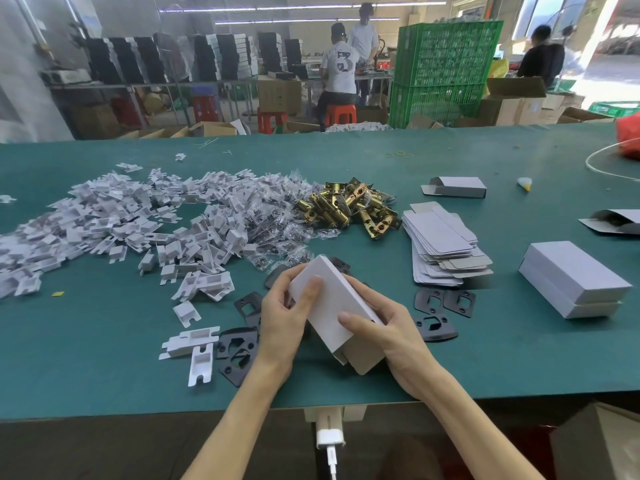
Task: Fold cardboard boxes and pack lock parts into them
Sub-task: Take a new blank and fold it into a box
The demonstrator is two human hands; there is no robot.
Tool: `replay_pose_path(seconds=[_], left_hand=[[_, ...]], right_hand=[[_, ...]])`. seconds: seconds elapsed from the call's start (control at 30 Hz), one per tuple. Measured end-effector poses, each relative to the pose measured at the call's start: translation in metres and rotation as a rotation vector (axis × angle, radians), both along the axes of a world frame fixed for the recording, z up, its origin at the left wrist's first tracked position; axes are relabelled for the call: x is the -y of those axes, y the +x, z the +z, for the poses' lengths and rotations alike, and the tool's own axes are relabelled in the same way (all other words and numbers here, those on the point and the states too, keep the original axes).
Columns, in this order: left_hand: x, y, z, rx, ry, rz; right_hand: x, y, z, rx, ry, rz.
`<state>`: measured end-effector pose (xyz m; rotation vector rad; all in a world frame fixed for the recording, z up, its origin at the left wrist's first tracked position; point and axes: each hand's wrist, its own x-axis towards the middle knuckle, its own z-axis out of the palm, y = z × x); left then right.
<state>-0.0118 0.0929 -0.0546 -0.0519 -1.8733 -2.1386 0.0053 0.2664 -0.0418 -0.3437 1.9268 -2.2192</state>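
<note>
The left hand and right hand both grip one white cardboard box, held tilted just above the near centre of the green table. The left thumb lies on the box's upper face at its far end and the right thumb on the same face towards its near end, with the fingers of each hand curled round the sides. The near end is open, with a brown flap exposed. Black strike plates lie on the table around and under the hands. To the right of the box is a stack of flat box blanks. Brass latches lie farther back. A pile of white plastic inserts covers the left. Two closed boxes are stacked at the right.
</note>
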Motion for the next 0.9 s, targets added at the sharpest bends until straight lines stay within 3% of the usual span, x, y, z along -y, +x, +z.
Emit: replay_pose_path(seconds=[0.13,0.27,0.47,0.7,0.9], left_hand=[[0.003,-0.001,-0.002,-0.007,0.016,0.039],[0.006,-0.002,-0.001,-0.011,0.068,0.078],[0.005,-0.004,-0.003,0.007,0.051,-0.031],[0.004,-0.006,-0.004,-0.034,0.134,-0.026],[0.006,-0.01,-0.008,-0.059,0.029,0.068]], right_hand=[[0.0,-0.002,-0.003,0.016,-0.006,-0.074],[-0.002,-0.003,-0.005,0.094,-0.134,-0.169],[-0.004,-0.006,-0.008,0.086,-0.217,-0.332],[-0.004,-0.008,-0.012,0.027,-0.245,-0.307],[-0.004,-0.008,-0.014,0.007,-0.24,-0.294]])
